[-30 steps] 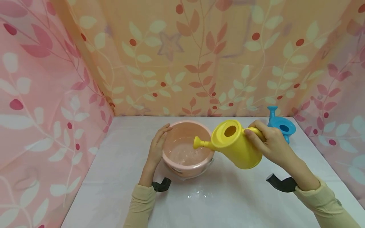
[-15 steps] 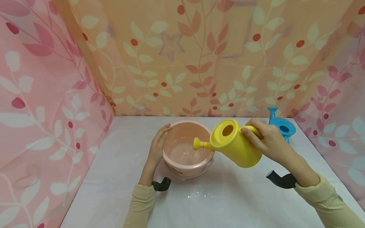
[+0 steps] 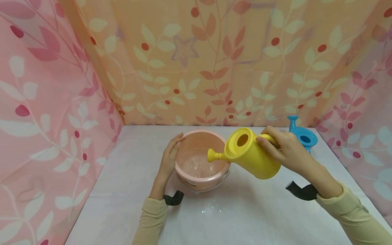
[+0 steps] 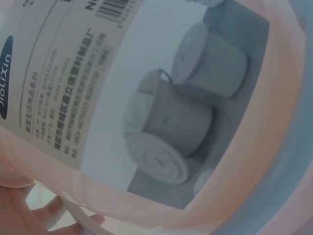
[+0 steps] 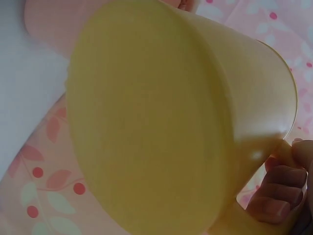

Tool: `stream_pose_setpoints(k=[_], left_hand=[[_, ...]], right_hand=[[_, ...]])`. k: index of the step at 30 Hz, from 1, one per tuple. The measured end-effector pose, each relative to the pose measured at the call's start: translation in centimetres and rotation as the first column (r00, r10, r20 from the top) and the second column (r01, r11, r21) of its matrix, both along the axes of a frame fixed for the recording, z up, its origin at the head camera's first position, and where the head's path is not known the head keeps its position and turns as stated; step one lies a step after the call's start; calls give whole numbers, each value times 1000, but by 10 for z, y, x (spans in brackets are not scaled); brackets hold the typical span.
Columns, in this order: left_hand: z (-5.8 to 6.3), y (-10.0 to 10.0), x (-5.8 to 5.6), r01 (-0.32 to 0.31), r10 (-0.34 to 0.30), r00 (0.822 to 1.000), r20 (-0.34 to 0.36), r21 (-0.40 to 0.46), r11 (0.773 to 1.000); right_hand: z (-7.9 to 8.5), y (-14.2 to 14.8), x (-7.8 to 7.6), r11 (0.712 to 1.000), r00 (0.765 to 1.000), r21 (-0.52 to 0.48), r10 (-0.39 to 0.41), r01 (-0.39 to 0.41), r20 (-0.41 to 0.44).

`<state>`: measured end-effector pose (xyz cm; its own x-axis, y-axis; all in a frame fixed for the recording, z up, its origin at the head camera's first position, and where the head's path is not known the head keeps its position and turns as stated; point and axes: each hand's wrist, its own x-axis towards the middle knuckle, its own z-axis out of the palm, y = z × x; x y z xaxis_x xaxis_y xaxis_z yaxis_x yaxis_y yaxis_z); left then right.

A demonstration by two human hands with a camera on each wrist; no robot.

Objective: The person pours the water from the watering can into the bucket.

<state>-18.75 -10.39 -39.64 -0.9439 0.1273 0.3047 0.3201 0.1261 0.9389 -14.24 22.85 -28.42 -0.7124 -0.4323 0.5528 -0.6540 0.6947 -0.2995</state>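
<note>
My right hand (image 3: 283, 148) grips the handle of a yellow watering can (image 3: 254, 156), which is tipped left with its spout over a pink bucket (image 3: 200, 179). Clear water (image 3: 199, 165) with small ripples or bubbles lies in the bucket; a falling stream is hard to make out. Against the bucket's left side and rim rests my left hand (image 3: 169, 154), fingers fairly straight. The left wrist view shows the bucket's printed label (image 4: 161, 103) up close, with fingers (image 4: 39, 213) at the lower left. Curled fingers (image 5: 276, 193) hold the can's handle in the right wrist view.
A blue watering can (image 3: 303, 136) stands at the back right, partly behind my right hand. Water drops (image 3: 214, 209) lie on the white tabletop (image 3: 196, 228) in front of the bucket. Patterned cloth (image 3: 196, 68) encloses the back and both sides.
The yellow watering can and my right hand have shifted slightly left and up. The ripples in the bucket have moved a little left. My left hand stays on the bucket.
</note>
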Motion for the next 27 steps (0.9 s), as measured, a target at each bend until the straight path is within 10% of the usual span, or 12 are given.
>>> stream_pose_setpoints(k=[27], left_hand=[[-1,0,1,1,-1,1000,-6,4,1000]], right_hand=[[5,-5,-4,996,998,69,58,-58,-9]])
